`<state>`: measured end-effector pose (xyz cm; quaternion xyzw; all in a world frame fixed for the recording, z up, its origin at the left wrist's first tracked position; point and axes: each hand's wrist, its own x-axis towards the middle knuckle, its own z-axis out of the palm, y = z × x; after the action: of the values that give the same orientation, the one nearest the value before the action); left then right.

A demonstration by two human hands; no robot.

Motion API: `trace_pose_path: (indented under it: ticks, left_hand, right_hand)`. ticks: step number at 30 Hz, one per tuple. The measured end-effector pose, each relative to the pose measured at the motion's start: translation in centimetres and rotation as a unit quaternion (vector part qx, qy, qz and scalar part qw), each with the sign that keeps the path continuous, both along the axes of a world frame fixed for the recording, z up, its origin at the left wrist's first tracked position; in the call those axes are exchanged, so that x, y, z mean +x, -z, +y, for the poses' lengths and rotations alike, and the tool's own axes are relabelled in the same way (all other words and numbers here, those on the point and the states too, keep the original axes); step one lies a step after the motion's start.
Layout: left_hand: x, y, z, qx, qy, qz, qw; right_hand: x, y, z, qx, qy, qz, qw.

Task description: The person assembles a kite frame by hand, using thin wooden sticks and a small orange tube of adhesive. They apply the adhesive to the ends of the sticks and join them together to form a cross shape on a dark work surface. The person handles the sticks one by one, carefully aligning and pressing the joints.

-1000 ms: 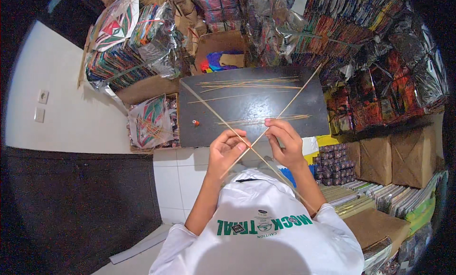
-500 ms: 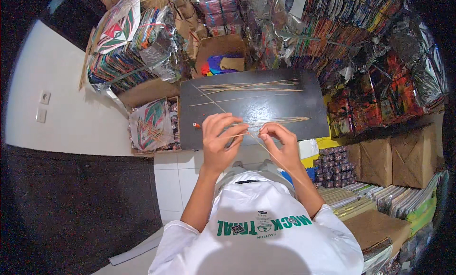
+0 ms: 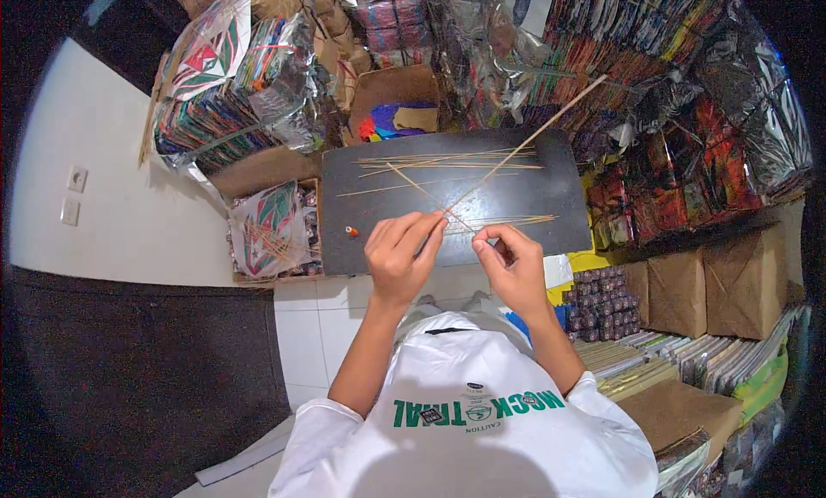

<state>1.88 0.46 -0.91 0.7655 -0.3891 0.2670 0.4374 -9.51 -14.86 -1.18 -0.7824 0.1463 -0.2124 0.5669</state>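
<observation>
My left hand [image 3: 401,255] pinches two thin bamboo sticks where they cross, above the near part of the dark table. The longer stick [image 3: 551,128] slants up to the right, past the table's far edge. The other stick [image 3: 411,182] runs from upper left down toward my right hand [image 3: 513,259]. My right thumb and forefinger are pinched together close to that stick's lower end; whether they grip the stick or a fine thread cannot be made out. Under my hands lies a bunch of sticks [image 3: 516,220]. A small orange spool [image 3: 351,231] stands left of my left hand.
More sticks [image 3: 447,163] lie across the far half of the dark table [image 3: 344,207]. An open carton [image 3: 394,87] holds colourful material behind it. Stacked wrapped bundles [image 3: 594,59] line the back and right. A box with printed sheets [image 3: 274,227] sits at the left.
The crossed sticks have turned between my hands, so the longer one now points up to the right. My hands remain in nearly the same place.
</observation>
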Motion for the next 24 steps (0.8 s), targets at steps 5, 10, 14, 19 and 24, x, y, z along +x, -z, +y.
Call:
trace_pose_path:
  ticks: [5, 10, 14, 19, 24]
  left_hand:
    - [0.0, 0.8, -0.7, -0.019, -0.026, 0.020, 0.999]
    - [-0.1, 2.1, -1.4, -0.044, -0.046, 0.041, 0.997]
    - [-0.3, 2.9, -1.7, -0.046, -0.065, 0.065, 0.995]
    - [-0.9, 3.1, -2.3, -0.059, -0.073, 0.104, 0.990]
    - [-1.6, 2.3, -2.5, -0.060, -0.056, 0.165, 0.983]
  right_hand:
    - [0.2, -0.6, 0.6, -0.065, 0.015, 0.024, 0.997]
    - [0.4, -0.6, 1.2, -0.069, 0.022, 0.028, 0.997]
    - [0.3, -0.8, 1.3, -0.072, 0.021, 0.044, 0.996]
    - [0.1, -0.4, 1.6, -0.072, 0.021, 0.029, 0.997]
    - [-0.1, -0.1, 1.5, -0.085, 0.022, 0.029, 0.996]
